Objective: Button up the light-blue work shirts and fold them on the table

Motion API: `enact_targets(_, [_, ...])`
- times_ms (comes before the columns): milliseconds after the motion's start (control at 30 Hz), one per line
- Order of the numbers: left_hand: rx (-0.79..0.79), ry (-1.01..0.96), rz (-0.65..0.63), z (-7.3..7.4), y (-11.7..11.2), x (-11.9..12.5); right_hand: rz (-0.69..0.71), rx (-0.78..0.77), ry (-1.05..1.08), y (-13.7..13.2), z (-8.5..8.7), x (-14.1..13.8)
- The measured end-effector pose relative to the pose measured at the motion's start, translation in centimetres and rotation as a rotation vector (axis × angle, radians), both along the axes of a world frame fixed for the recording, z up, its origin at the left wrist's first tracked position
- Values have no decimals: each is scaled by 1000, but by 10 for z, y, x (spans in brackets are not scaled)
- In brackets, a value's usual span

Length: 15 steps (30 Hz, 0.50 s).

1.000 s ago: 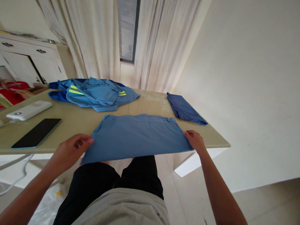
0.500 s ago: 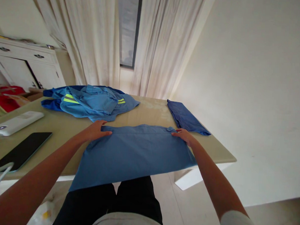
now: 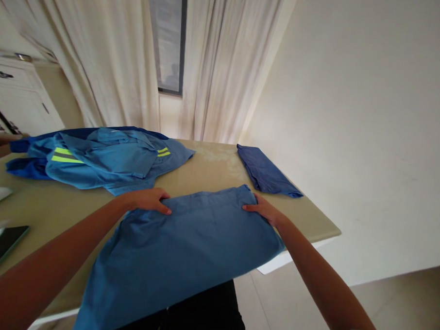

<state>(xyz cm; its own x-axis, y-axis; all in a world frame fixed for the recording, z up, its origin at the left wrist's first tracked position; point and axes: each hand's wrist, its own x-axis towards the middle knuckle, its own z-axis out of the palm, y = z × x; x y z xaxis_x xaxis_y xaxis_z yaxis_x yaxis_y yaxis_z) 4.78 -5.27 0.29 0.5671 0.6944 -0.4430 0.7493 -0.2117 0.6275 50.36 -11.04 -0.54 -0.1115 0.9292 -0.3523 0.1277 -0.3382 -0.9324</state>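
A blue garment [image 3: 187, 241] lies spread on the beige table [image 3: 212, 169], its near part hanging over the front edge. My left hand [image 3: 147, 200] lies on its far left corner, fingers flat and together. My right hand [image 3: 263, 209] rests on its far right edge, fingers stretched along the cloth. Both palms press down on the fabric; neither hand lifts it.
A heap of blue work clothes with yellow-green stripes [image 3: 96, 157] lies at the back left. A folded dark blue piece [image 3: 265, 172] sits at the back right corner. A dark phone [image 3: 1, 243] lies at the left edge. Curtains [image 3: 217, 62] hang behind.
Both hands went from the garment's near corners to its far edge. The cloth has slid toward me and lies skewed, with more of it over the table's front.
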Motion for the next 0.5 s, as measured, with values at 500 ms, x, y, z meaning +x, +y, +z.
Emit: enact_targets(500, [-31,-465,-203,-9,2,166,164,454,-921,21,128,161])
